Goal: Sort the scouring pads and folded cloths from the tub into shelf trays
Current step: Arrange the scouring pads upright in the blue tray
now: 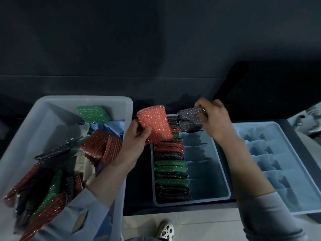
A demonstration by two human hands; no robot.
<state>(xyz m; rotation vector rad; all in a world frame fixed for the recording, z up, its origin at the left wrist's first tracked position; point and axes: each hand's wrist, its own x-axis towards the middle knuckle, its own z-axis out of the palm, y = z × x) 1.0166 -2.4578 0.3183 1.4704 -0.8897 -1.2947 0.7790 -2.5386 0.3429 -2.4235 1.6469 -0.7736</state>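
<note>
Left hand [137,138] closed on a red scouring pad [154,124] between tub [52,108] and tray [208,171]; right hand [213,119] closed on a dark scouring pad [190,120] above the tray's far end.

One tub [40,122], two trays [220,164] [295,153], two hands [137,136] [215,120], each gripping one scouring pad [154,124] [189,120].

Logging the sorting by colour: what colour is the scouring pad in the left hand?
Salmon red with glittery flecks, the scouring pad in the left hand; head view.
</note>
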